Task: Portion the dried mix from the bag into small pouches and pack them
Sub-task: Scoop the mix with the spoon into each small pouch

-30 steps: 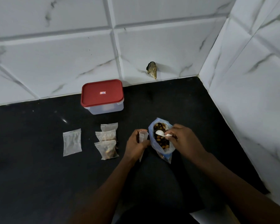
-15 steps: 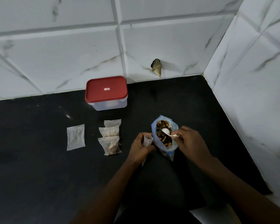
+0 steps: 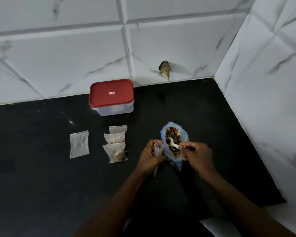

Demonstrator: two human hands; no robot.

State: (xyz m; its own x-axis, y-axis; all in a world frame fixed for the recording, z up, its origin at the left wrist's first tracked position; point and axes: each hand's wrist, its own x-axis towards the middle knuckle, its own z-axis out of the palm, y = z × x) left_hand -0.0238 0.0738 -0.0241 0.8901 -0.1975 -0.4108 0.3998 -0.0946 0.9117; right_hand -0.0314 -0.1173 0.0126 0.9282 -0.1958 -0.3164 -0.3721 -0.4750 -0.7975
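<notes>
A bluish plastic bag (image 3: 184, 134) of brown and orange dried mix stands open on the black counter (image 3: 41, 177). My right hand (image 3: 196, 155) pinches a white plastic spoon (image 3: 172, 142) whose bowl lies inside the bag. My left hand (image 3: 149, 155) grips a small clear pouch (image 3: 158, 148), its mouth held open right beside the bag. Three filled pouches (image 3: 116, 143) lie overlapping to the left. A flat, nearly empty pouch (image 3: 79, 144) lies further left.
A clear box with a red lid (image 3: 111, 92) stands shut at the back against the tiled wall. A tiled side wall (image 3: 263, 100) closes the counter on the right. A dark chipped hole (image 3: 164, 69) marks the back wall.
The spoon has shifted a little within the bag. Both hands keep their grips; the view has drifted slightly.
</notes>
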